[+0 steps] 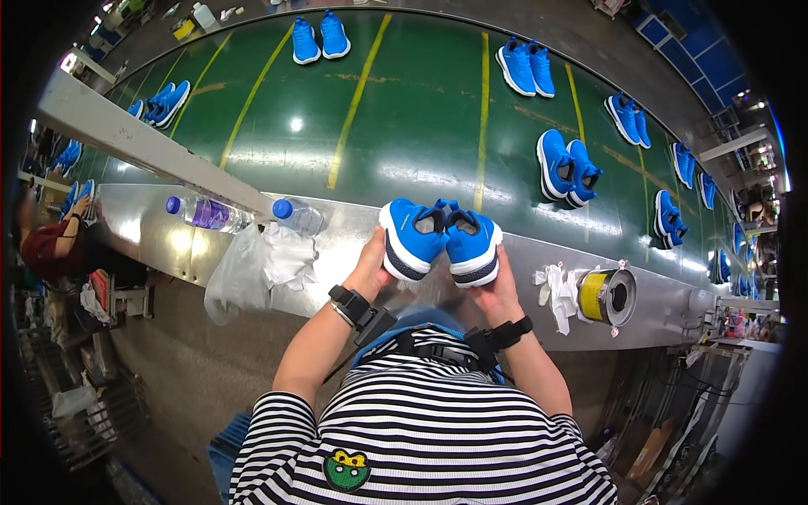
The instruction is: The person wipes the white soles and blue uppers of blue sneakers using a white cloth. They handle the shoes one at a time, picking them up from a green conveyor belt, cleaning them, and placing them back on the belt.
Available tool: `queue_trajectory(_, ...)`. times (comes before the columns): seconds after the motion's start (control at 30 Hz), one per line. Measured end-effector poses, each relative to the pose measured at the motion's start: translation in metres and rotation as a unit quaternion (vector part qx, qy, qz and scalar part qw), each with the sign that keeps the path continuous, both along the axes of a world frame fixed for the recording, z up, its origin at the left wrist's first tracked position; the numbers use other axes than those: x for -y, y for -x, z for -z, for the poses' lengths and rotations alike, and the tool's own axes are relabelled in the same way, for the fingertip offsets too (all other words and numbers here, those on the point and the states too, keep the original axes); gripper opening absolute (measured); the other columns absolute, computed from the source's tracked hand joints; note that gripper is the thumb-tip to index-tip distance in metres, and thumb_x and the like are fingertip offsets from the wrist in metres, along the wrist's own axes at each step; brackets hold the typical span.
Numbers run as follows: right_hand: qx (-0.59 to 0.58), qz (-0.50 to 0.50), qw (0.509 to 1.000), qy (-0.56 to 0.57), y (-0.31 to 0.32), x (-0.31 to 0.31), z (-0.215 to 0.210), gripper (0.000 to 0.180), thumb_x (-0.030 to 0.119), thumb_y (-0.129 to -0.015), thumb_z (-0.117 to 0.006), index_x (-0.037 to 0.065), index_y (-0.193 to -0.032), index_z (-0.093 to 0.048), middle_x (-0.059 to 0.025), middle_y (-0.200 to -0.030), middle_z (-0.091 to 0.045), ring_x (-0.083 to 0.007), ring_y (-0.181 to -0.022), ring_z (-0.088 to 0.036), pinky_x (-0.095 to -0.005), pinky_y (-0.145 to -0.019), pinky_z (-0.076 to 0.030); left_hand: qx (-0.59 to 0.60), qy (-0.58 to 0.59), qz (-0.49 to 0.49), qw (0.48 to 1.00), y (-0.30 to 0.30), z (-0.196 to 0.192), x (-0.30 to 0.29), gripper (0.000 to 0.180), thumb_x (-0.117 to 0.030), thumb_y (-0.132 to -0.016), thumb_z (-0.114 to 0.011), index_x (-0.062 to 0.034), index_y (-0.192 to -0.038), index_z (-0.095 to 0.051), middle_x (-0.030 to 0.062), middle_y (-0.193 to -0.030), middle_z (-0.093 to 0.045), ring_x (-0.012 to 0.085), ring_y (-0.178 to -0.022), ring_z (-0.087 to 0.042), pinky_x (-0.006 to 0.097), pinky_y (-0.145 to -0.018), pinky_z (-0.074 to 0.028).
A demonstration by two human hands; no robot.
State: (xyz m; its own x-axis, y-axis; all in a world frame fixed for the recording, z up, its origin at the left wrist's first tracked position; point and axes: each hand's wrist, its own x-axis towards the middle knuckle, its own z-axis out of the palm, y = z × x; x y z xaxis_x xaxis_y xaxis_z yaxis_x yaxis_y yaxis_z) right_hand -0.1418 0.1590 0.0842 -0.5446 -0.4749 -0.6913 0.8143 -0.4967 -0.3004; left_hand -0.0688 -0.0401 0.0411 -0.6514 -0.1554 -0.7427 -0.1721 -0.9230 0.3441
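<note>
The left hand (370, 263) is gripping the heel of one blue shoe (411, 238); the right hand (495, 286) is clasping its mate (471, 246). The pair is being held side by side, touching, over the metal ledge (160, 236) beside the green conveyor belt (421, 118), near a yellow tape roll (604, 296).

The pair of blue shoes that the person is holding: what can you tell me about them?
The pair of blue shoes looks like knit-fabric sneakers with white soles and dark striped heel ends. They are held side by side, heels toward the person and openings up, above the metal ledge beside the green conveyor belt. The left hand grips the left shoe, the right hand the right one.
</note>
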Motion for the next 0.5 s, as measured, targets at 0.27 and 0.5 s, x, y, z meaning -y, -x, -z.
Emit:
queue_trajectory(0.27, 0.020, -0.020, 0.999, 0.025, -0.002, -0.001, 0.022, 0.040, 0.037, -0.088, -0.043, 0.010, -0.117, -0.050, -0.0094, -0.112, -0.056, -0.0245, -0.103, -0.054, -0.0412, -0.092, -0.042, -0.059, -0.090, 0.017, 0.994, 0.003, -0.012, 0.000, 0.052, -0.050, -0.090, -0.035, -0.0128, -0.126, -0.040, 0.0103, -0.124, -0.048, 0.0294, -0.111, -0.048, 0.051, -0.090, -0.039)
queue_trajectory(0.5, -0.083, -0.060, 0.993, -0.067, -0.002, -0.053, 0.115, 0.033, 0.029, -0.090, -0.045, 0.002, -0.106, -0.055, -0.0092, -0.096, -0.062, -0.0190, -0.087, -0.059, -0.0339, -0.081, -0.046, -0.055, -0.052, 0.070, 0.995, 0.003, -0.041, -0.006, 0.050, -0.048, -0.090, -0.033, -0.0132, -0.125, -0.041, 0.0093, -0.119, -0.051, 0.0279, -0.106, -0.052, 0.049, -0.089, -0.042)
